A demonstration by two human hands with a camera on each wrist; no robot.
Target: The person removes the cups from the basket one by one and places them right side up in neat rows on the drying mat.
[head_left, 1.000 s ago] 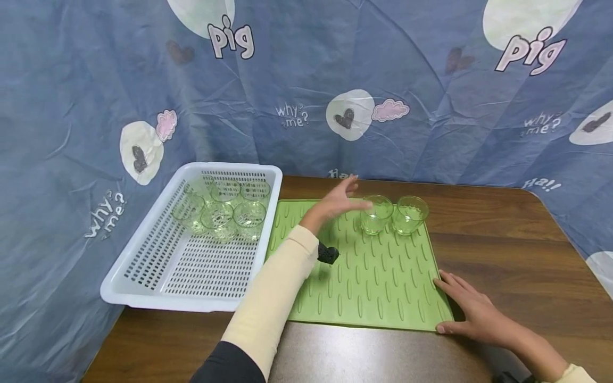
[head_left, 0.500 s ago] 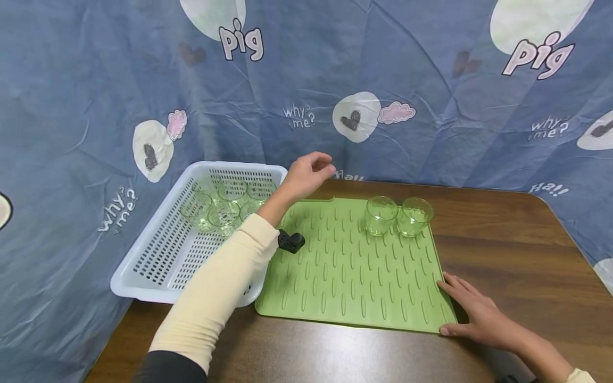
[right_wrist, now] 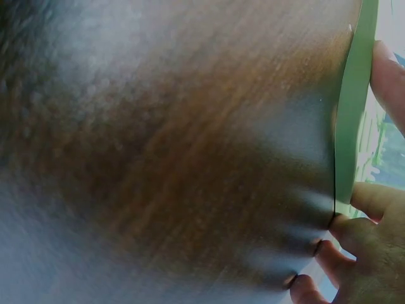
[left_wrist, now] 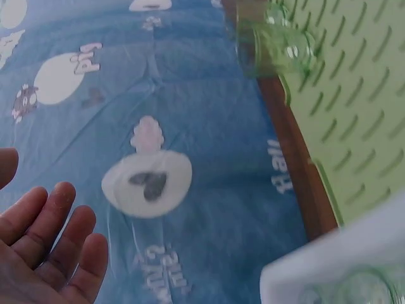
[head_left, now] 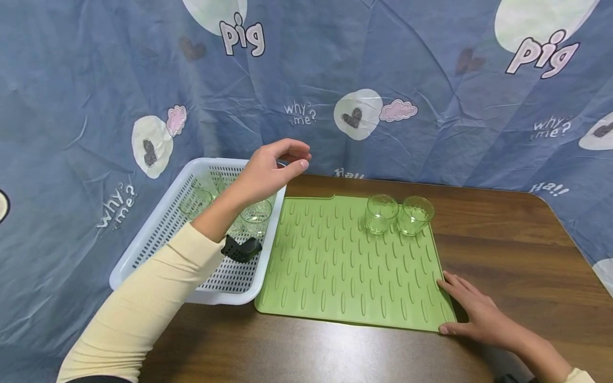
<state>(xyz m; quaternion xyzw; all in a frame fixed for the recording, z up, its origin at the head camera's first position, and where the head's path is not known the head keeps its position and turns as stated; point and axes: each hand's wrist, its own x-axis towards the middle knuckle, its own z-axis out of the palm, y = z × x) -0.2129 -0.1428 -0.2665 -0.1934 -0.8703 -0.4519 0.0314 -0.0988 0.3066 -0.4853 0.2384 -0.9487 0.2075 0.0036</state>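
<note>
My left hand [head_left: 270,173] hangs over the back right part of the white basket [head_left: 122,274], fingers loosely bent and holding nothing. Several clear drinking glasses stand in the basket; one glass [head_left: 256,215] shows just below the hand, and others are partly hidden by the hand and forearm. Two more glasses, a left one [head_left: 381,214] and a right one [head_left: 415,215], stand upright side by side at the back right of the green mat [head_left: 345,266]. My right hand [head_left: 481,314] rests at the mat's front right corner, thumb and fingertips touching its edge [right_wrist: 354,114].
The wooden table [head_left: 507,239] extends to the right of the mat and in front of it. A blue patterned cloth [head_left: 306,64] hangs behind the table and along its left side. A black wrist camera [head_left: 241,249] juts from the left sleeve over the basket.
My left hand has moved left from beside the two glasses on the mat, across to above the basket. The right hand and those two glasses have stayed in place.
</note>
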